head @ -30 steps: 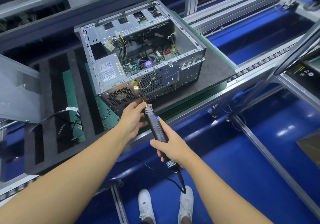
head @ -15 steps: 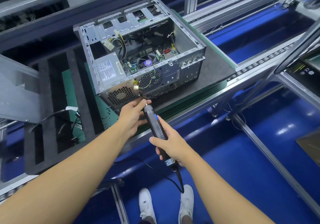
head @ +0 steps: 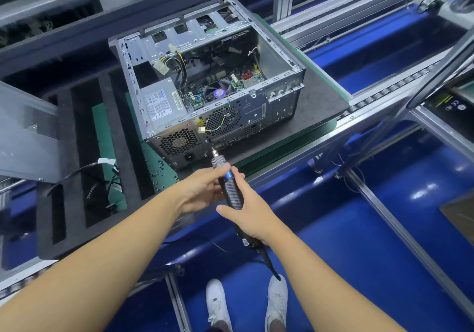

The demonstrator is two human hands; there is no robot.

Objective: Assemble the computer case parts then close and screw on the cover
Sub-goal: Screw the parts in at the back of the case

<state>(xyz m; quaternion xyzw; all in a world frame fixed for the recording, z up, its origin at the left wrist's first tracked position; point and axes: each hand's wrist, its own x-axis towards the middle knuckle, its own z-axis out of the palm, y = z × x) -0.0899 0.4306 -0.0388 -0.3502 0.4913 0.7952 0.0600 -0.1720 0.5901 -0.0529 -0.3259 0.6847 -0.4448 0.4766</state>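
Fingers of the left hand lie almost straight and close together against the upper barrel of the electric screwdriver, steadying it rather than gripping. The right hand is wrapped round the ribbed lower grip with the thumb across the front. Its other fingers are largely hidden behind the tool.

Computer case: lies on its side on a dark mat on the conveyor, open face upward, with the power supply, board and cables exposed. Assessed as heavy and rigid, a steel frame fully loaded. The thin sheet edges are likely sharp. Take hold at the outer frame rails or corners, never by the wiring or board.

Grey panel: stands at the far left, well apart from the case, and appears to be the cover, not yet fitted. Assessed as light, but it may flex. Hold it by two opposite edges.

Screwdriver: the bit meets the rear wall of the case low down, just beside the honeycomb grille. The body is stiff, the ribbed section gives a secure grip, and a cord trails from the butt and may drag.

Loose screws: scattered on the green mat near the case's near corner. Small, hard and easily dropped, so a fingertip pinch is required.
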